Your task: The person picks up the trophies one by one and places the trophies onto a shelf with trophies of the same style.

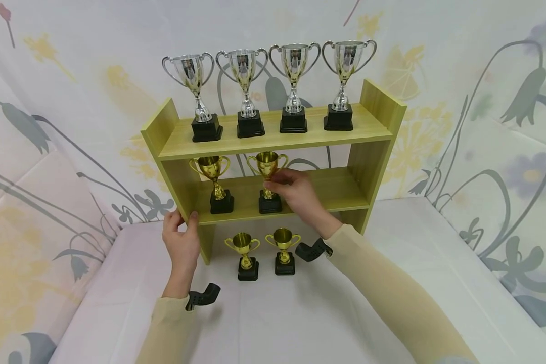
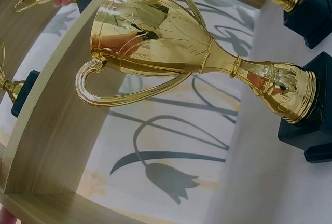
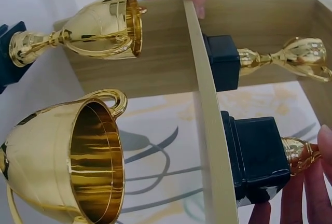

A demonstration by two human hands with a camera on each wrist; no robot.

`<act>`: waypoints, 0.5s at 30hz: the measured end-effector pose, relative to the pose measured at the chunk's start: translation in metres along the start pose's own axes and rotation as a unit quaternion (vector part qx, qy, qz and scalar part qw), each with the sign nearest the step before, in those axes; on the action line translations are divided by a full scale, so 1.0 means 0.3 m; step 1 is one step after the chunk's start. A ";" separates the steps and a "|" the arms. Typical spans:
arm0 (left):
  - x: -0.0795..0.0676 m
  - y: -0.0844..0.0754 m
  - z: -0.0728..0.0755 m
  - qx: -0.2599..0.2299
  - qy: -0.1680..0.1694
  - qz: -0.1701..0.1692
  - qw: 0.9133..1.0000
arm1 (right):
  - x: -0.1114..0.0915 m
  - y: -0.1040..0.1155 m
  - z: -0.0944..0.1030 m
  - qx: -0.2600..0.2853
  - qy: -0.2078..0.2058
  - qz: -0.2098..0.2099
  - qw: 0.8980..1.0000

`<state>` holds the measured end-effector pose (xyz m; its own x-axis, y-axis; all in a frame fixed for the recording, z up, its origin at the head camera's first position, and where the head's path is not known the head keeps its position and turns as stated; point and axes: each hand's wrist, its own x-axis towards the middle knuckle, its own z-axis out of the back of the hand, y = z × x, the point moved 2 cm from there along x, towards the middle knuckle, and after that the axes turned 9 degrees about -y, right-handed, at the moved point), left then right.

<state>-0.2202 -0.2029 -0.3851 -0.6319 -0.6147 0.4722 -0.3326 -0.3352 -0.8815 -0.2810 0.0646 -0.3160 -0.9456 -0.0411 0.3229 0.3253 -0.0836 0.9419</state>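
My right hand (image 1: 298, 197) pinches the stem of a gold trophy cup (image 1: 267, 164), whose black base (image 3: 262, 154) stands on the middle shelf. Left of it on that shelf is another gold trophy (image 1: 213, 172). My left hand (image 1: 182, 245) grips the left side panel of the wooden shelf unit (image 1: 177, 187), thumb on the front edge. Below, two more gold trophies stand on the table: one at left (image 1: 243, 247) and one at right (image 1: 283, 245). The left wrist view shows a gold cup (image 2: 150, 32) up close, with the left hand barely in it.
Several silver trophies (image 1: 293, 65) with black bases line the top shelf (image 1: 273, 136). A white cloth (image 1: 264, 323) covers the table. Behind and beside the unit hangs a flower-printed backdrop (image 1: 473, 101).
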 end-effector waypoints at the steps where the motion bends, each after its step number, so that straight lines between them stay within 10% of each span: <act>1: 0.001 0.001 -0.002 -0.002 -0.001 0.000 1.000 | 0.001 0.001 0.000 0.002 -0.001 0.002 1.000; 15: -0.006 0.004 -0.002 0.015 -0.001 0.006 1.000 | 0.016 -0.001 -0.042 0.011 -0.002 0.004 1.000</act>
<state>-0.2197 -0.2018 -0.3870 -0.6341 -0.6204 0.4616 -0.3039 -0.3490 -0.8865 -0.2854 0.0520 -0.3160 -0.9428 -0.0379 0.3312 0.3330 -0.0619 0.9409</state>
